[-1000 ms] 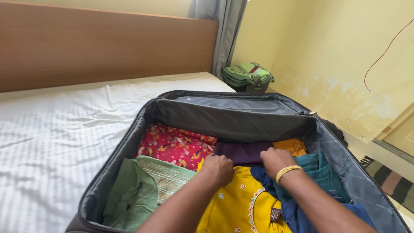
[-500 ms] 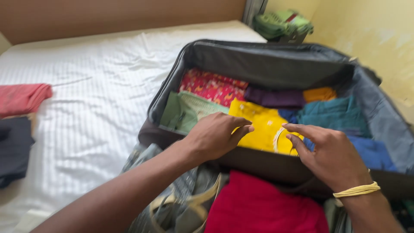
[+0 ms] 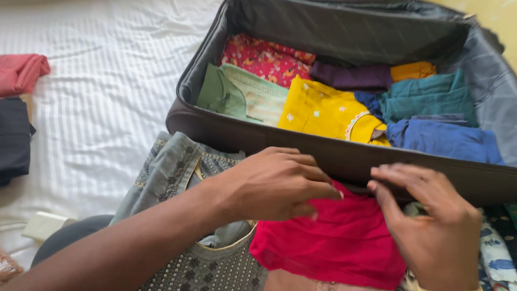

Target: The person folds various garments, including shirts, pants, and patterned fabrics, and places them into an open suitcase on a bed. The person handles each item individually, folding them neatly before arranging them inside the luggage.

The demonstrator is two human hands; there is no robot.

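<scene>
Red cloth (image 3: 339, 242) lies bunched at the near edge of the scene, just this side of the suitcase's near wall (image 3: 344, 156), and both hands rest on it. Left hand (image 3: 274, 183) lies palm down on its top edge, fingers loosely curled and pressing, not closed around it. Right hand (image 3: 431, 221) touches the cloth's right side with fingers spread open. Under the left forearm sits a grey embroidered garment (image 3: 177, 172), touching the red cloth on its left.

Beyond the wall, the open suitcase is nearly full: a green garment (image 3: 237, 97), a pink patterned one (image 3: 264, 56), a yellow one (image 3: 323, 110), a purple one (image 3: 350, 75), a teal one (image 3: 425, 97) and a blue one (image 3: 447, 140) lie edge to edge.

Left of the suitcase the white striped bed (image 3: 107, 97) shows a wide bare stretch. At its far left edge lie a pink folded cloth (image 3: 21, 73) and a dark folded cloth (image 3: 13, 140).
</scene>
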